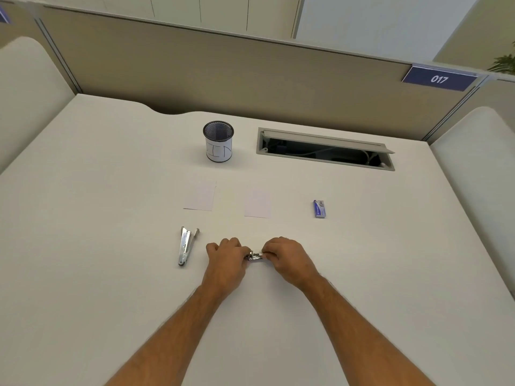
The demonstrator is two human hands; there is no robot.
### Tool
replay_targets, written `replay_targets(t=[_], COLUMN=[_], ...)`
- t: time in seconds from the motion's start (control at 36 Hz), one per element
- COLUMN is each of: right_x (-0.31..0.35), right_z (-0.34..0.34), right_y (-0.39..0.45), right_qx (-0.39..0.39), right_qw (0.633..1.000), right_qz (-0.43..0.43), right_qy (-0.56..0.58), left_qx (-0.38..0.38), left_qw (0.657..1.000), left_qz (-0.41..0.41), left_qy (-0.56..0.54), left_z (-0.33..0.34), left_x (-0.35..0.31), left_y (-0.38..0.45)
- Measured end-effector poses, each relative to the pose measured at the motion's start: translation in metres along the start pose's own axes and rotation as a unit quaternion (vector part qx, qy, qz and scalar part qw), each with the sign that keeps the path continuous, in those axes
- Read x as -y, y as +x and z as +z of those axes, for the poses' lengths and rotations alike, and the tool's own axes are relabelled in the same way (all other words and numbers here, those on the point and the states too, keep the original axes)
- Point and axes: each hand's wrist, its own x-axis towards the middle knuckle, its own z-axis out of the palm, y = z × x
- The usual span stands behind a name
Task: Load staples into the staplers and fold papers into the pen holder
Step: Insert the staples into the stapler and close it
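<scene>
Both hands on the small metal stapler (254, 257) at the near centre of the desk (83, 218) — my left hand (227, 259) wraps its left end, fingers curled shut on it; my right hand (287, 259) pinches the right end with its fingertips. Second stapler (185, 246) lies open just left, untouched. Two paper sheets (201, 196) (257, 205) lie flat beyond, staple box (319, 208) to the right, mesh pen holder (218, 141) upright at the far centre.
</scene>
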Motion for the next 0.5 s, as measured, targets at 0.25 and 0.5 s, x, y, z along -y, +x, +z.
replay_targets(t=[0.25,0.5], right_x=[0.0003,-0.0001], right_z=[-0.0013,-0.0026], right_y=[0.0026,0.0014], right_qx=[0.017,0.023], right_qw=[1.0,0.999], right_qz=[-0.01,-0.006], right_qy=[-0.02,-0.021], left_qx=[0.007,0.013], left_qw=[1.0,1.0], left_qz=[-0.007,-0.013], left_qy=[-0.002,0.002], left_z=[0.0,-0.0002], left_x=[0.0,-0.0001], left_y=[0.0009,0.002])
